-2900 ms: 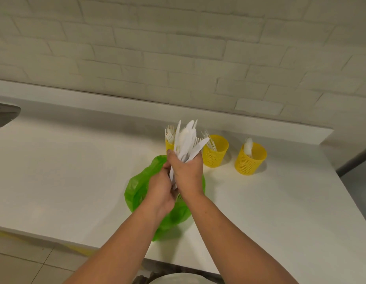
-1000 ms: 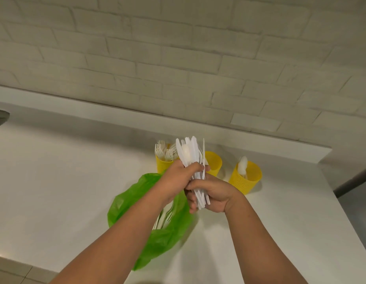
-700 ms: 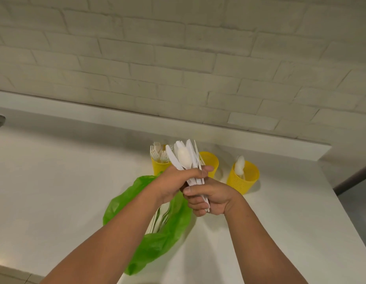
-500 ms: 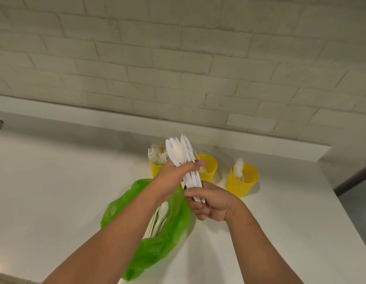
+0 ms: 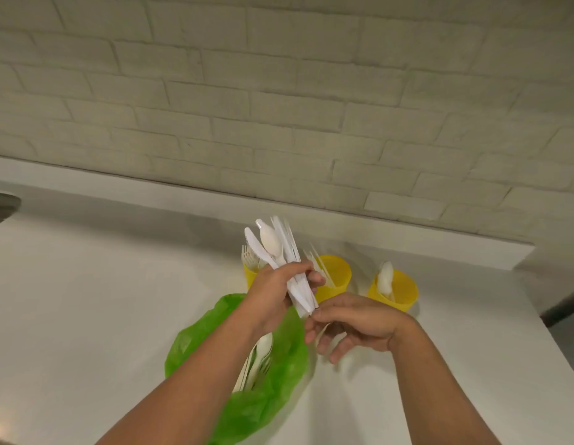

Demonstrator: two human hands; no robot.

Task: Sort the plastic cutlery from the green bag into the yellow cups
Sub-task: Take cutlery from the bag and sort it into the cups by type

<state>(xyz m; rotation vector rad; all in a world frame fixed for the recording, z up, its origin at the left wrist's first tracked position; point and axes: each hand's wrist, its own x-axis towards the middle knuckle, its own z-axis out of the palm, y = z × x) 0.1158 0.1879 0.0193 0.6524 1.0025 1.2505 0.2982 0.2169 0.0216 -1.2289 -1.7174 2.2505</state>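
1. The left hand point(image 5: 272, 300) has its fingers and thumb curled tight round a bundle of white plastic cutlery point(image 5: 279, 252). It grips the bundle by the handles. The bundle stands nearly upright, its top leaning toward 11 o'clock, with a spoon bowl and a toothed knife blade showing at the upper end.
2. The right hand point(image 5: 356, 322) sits at 4 o'clock from the left one. Its fingers are loosely bent and spread, and it grips nothing. Its forefinger tip point(image 5: 315, 313) just touches the lower ends of the handles.
3. The green bag point(image 5: 266, 403) lies on the counter point(image 5: 86, 300) at 6 o'clock from the bundle, partly under the left forearm. Its mouth is open, and more cutlery point(image 5: 261, 354) lies inside, a spoon and a fork among the pieces.
4. Three yellow cups stand in a row near the back of the counter, between 12 and 2 o'clock from the bag.
5. The left cup point(image 5: 249, 276) is mostly hidden behind the left hand and the bundle. Forks point(image 5: 248, 255) stick up out of it.
6. The middle cup point(image 5: 335, 277) is at 3 o'clock from the bundle, just beside it. Thin white pieces lean inside it, and I cannot tell their kind.
7. The right cup point(image 5: 399, 292) stands apart at 3 o'clock from the middle one and holds spoons point(image 5: 385, 277) upright.
8. A pale brick wall point(image 5: 279, 107) rises behind the counter at 12 o'clock.
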